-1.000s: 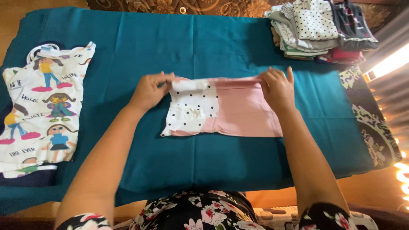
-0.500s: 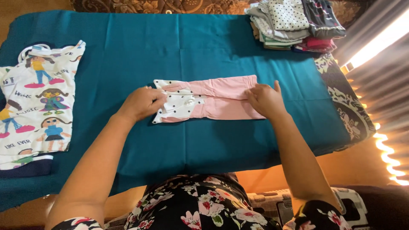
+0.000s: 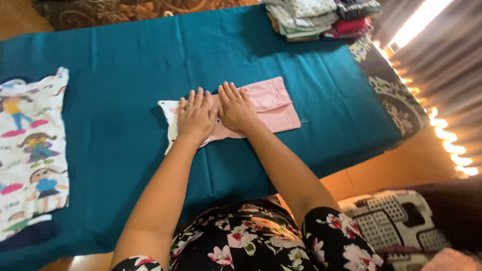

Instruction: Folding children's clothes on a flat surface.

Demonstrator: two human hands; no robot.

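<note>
Both hands lie flat and open, fingers spread, palms down, side by side on a folded pink garment (image 3: 271, 103). The left hand (image 3: 196, 118) covers the white, black-dotted end of it, with a ring on one finger; the right hand (image 3: 236, 108) presses on the pink part just beside it, thumbs nearly touching. Neither hand grips anything; they only press. Both forearms reach forward from the bottom of the view, nearly straight, converging toward the garment.

The garment lies near the middle of the teal cloth (image 3: 125, 60) spread over the table, its pink end pointing right and slightly away, its dotted end left.

Well apart at the left edge lies a flat white shirt printed with cartoon girls (image 3: 30, 150) and scattered lettering. At the far right corner sits a stack of folded clothes (image 3: 316, 17) in white, grey, green and pink. A dark patterned cloth (image 3: 391, 95) shows along the table's right edge. A floral black dress (image 3: 251, 241) fills the near bottom.
</note>
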